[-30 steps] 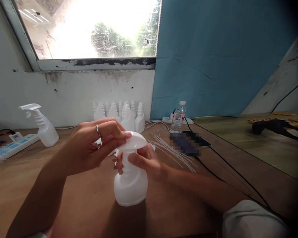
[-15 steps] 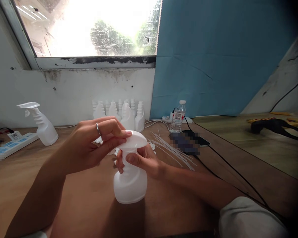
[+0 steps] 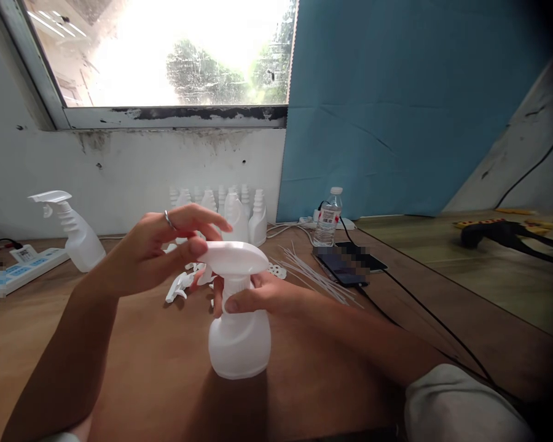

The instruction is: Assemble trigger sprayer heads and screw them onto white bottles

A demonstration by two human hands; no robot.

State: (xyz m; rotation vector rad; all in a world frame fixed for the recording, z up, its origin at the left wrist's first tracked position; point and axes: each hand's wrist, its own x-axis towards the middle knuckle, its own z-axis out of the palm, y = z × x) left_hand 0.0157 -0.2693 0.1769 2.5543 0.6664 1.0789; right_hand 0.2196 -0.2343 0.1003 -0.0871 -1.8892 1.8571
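Note:
A white spray bottle (image 3: 239,347) stands upright on the wooden table in front of me. On its neck sits a white trigger spray head (image 3: 233,256), its nozzle end pointing left. My right hand (image 3: 258,293) is wrapped around the bottle's neck just under the head. At the nozzle end, the thumb of my left hand (image 3: 166,248) touches or nearly touches the head. The other fingers of that hand are raised and apart, with a ring on one. Loose white trigger parts (image 3: 179,287) lie behind the bottle, partly hidden by my hands.
Several white bottles without heads (image 3: 258,218) stand by the wall. A complete spray bottle (image 3: 80,239) is at the left beside a power strip (image 3: 32,270). Thin white tubes (image 3: 320,279), a phone (image 3: 341,267), cables and a water bottle (image 3: 328,221) lie or stand at the right.
The spray head has turned on the neck, so its nozzle end now faces left. My left hand has loosened its pinch and moved slightly left, fingers spreading. The right hand keeps its hold.

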